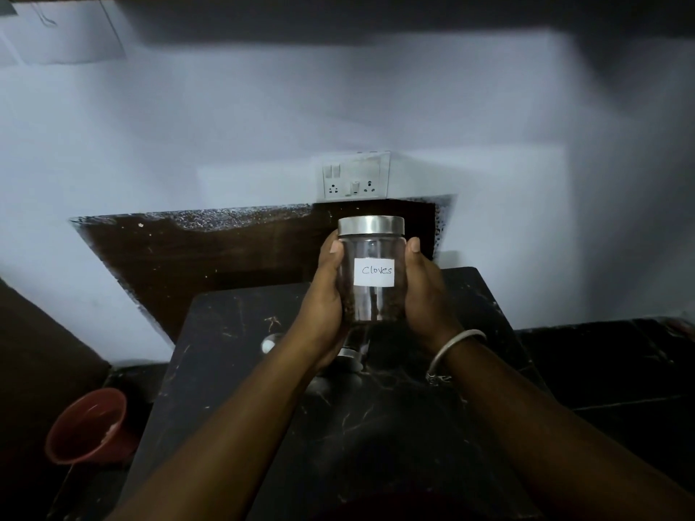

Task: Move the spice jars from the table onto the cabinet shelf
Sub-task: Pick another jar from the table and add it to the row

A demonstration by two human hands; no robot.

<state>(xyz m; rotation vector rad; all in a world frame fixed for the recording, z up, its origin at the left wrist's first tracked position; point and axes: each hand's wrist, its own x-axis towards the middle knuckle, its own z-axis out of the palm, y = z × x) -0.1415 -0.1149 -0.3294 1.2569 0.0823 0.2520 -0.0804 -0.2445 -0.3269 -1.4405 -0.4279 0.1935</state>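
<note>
Both hands are holding one glass jar point(371, 270) upright, lifted above the black counter point(233, 389). The left hand point(325, 295) is cupping the jar's left side, the right hand point(427, 295) its right side; the fingers are wrapping around the back of the jar, out of sight, and both thumbs are pressing on the front just under the lid point(371, 225). So both hands are clamping on the jar. The lid is silver metal and sitting closed on top. A white label point(374, 272) on the front of the jar is reading "Cloves". Dark bits are showing through the glass near the bottom of the jar.

A silver bracelet point(453, 351) is sitting on the right wrist, below and right of the jar. Another shiny lid point(348, 354) is peeking out on the counter directly below the jar, mostly hidden by the left hand. A wall socket point(355, 176) is sitting on the white wall above the jar. A red bucket point(88, 426) is standing far down-left of the jar, off the counter's left edge.
</note>
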